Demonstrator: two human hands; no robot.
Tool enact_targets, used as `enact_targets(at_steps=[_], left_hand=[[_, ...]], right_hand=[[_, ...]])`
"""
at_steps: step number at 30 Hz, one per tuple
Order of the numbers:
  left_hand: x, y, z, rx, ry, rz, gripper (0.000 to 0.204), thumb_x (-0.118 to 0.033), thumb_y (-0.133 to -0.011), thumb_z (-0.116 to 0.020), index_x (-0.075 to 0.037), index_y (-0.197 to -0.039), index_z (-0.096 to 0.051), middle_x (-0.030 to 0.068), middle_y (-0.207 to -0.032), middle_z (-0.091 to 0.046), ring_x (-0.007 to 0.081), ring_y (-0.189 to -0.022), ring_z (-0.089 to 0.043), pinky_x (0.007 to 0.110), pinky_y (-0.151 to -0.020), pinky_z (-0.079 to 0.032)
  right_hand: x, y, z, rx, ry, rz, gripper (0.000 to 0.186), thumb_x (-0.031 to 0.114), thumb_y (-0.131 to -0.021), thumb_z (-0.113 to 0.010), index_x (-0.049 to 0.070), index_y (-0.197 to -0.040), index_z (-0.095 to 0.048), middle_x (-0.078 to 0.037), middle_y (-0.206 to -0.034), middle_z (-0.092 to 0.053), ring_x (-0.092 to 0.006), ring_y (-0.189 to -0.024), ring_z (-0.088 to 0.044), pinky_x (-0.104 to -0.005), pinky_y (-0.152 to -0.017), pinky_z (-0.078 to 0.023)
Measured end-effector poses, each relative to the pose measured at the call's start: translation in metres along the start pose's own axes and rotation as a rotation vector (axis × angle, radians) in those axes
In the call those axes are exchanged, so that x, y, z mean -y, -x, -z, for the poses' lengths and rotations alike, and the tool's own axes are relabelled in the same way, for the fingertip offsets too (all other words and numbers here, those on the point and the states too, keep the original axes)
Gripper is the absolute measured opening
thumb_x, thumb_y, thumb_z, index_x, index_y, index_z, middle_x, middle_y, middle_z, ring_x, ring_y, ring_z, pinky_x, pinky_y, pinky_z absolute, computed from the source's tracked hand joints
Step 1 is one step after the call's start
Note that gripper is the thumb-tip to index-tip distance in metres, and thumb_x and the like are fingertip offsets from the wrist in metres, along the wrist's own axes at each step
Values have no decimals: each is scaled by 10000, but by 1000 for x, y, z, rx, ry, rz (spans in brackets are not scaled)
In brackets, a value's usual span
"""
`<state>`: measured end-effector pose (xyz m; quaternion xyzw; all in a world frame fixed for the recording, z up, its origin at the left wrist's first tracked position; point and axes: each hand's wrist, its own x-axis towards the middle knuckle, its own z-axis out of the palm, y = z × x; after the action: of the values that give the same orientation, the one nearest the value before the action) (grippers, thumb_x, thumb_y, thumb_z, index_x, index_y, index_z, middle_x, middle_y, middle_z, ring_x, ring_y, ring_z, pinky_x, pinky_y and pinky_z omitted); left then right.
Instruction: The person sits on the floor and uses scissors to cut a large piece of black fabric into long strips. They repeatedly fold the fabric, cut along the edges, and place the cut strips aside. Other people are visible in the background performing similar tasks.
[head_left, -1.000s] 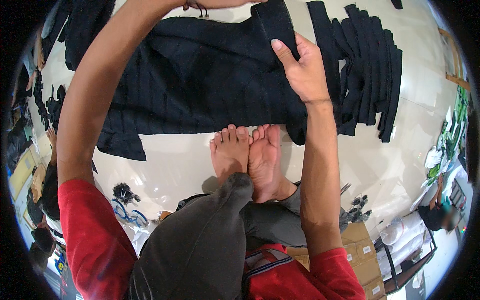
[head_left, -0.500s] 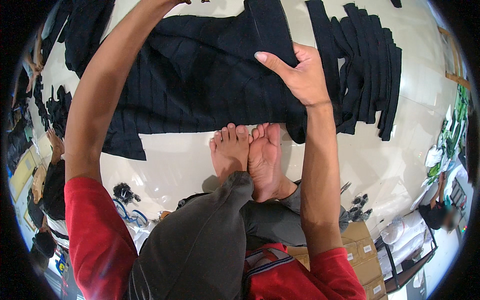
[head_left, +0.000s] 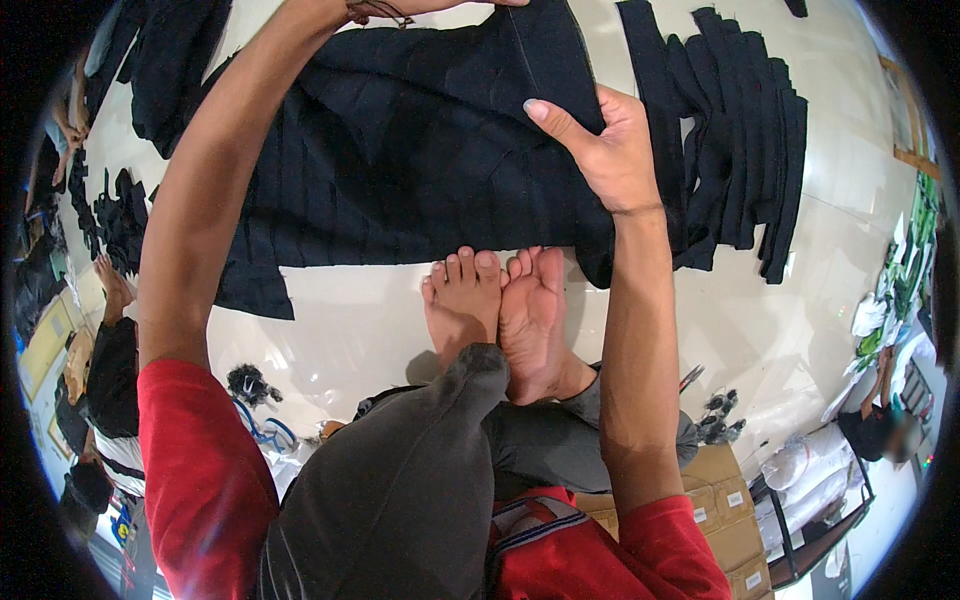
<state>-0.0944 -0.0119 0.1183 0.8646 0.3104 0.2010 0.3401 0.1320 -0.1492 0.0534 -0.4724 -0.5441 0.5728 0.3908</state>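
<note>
A wide piece of black cloth (head_left: pixel 400 150) with rows of seam-like lines lies on the floor in front of my feet. My right hand (head_left: pixel 612 150) grips a folded band of this cloth at its right side, thumb on top and the other fingers hidden beneath. Along the top edge of the picture, my left hand (head_left: pixel 450 6) reaches over the far part of the same band. Most of that hand is cut off, so its grip does not show. Several long black cloth strips (head_left: pixel 735 130) lie side by side to the right.
More black cloth (head_left: pixel 178 70) is heaped at the far left. Black scraps (head_left: pixel 250 385) and blue-handled scissors (head_left: pixel 268 432) lie by my left side. Cardboard boxes (head_left: pixel 725 495) stand behind my right arm. Other people sit at both rims, one person (head_left: pixel 880 430) at the right.
My left hand has moved right along the top edge, toward the band of cloth. My right hand has shifted slightly right with the cloth in its grip.
</note>
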Motion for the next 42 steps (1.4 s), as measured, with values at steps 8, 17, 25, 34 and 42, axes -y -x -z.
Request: enact_targets(at_steps=[8, 17, 25, 34, 42], left_hand=[[4, 1, -32, -241, 229, 81, 565, -23, -846, -720, -113, -608, -215, -57, -585, -186, 61, -559, -189, 285, -471, -199], [8, -8, -29, -356, -62, -9, 516, -28, -813, -728, -63, -585, -267, 23, -551, -199, 97, -517, -207, 315, -442, -212], [1, -12, -16, -430, -261, -116, 496, -46, -787, -746, -46, -566, -302, 64, -530, -220, 131, -488, -220, 328, -427, -230], [11, -29, 11, -496, -354, -240, 475, -6, -801, -734, -38, -566, -322, 84, -532, -237, 132, -493, -231, 307, -423, -271], [16, -35, 12, -544, -448, -274, 406, 27, -766, -727, -11, -566, -375, 135, -534, -290, 189, -465, -277, 330, -429, -345]], right_hand=[[1, 1, 1, -43, -50, -61, 240, 184, -848, -782, -22, -940, -701, -28, -825, -710, -79, -726, -603, -257, -665, -493], [-2, 6, 4, -72, -114, -97, 227, 162, -851, -773, -14, -977, -705, -30, -869, -716, -81, -764, -611, -257, -703, -497], [0, 7, -1, -51, -97, -76, 226, 149, -858, -763, -22, -991, -699, -43, -891, -722, -93, -783, -624, -258, -718, -506], [-18, 31, -4, -71, 7, -235, 231, 195, -841, -781, -23, -889, -720, -29, -753, -699, -76, -645, -575, -266, -581, -474], [-22, 38, -1, -105, 0, -266, 252, 220, -834, -789, -21, -874, -728, -37, -759, -709, -80, -656, -599, -261, -596, -479]])
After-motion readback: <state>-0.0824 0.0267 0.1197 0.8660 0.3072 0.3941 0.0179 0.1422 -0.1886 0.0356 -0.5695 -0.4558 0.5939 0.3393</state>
